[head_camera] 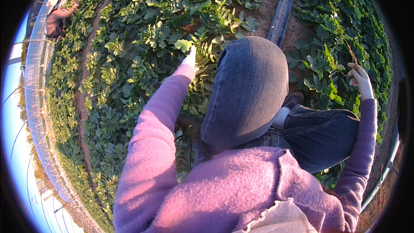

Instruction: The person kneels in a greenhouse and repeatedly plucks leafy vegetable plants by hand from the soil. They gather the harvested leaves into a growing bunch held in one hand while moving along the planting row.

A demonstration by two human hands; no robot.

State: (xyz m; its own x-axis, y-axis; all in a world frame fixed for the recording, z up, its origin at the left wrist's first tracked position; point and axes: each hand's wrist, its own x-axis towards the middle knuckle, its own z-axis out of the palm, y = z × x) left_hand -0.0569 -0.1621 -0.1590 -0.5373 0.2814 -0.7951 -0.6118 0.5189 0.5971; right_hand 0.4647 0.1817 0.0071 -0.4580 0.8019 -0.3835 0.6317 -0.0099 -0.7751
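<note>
My left hand (190, 59), in a pale glove, reaches into the leafy green crop (155, 38) left of my raised knee. A bright yellow-green leaf (183, 45) lies at its fingertips; whether the fingers grip it cannot be told. On the right, my right hand (358, 77), in a light glove, holds a thin brown stem (350, 51) between thumb and fingers, above the plants on that side. The stem's upper end points up and left. My jeans-covered knee (252, 81) hides part of the plants between my hands.
A dark plastic hose or strip (282, 11) runs along the bare soil ahead of me. My shoe (293, 100) rests among the plants. Another person in a pale hat (53, 3) is at the far left, beside the greenhouse frame (34, 71). A narrow soil furrow (84, 77) crosses the left side.
</note>
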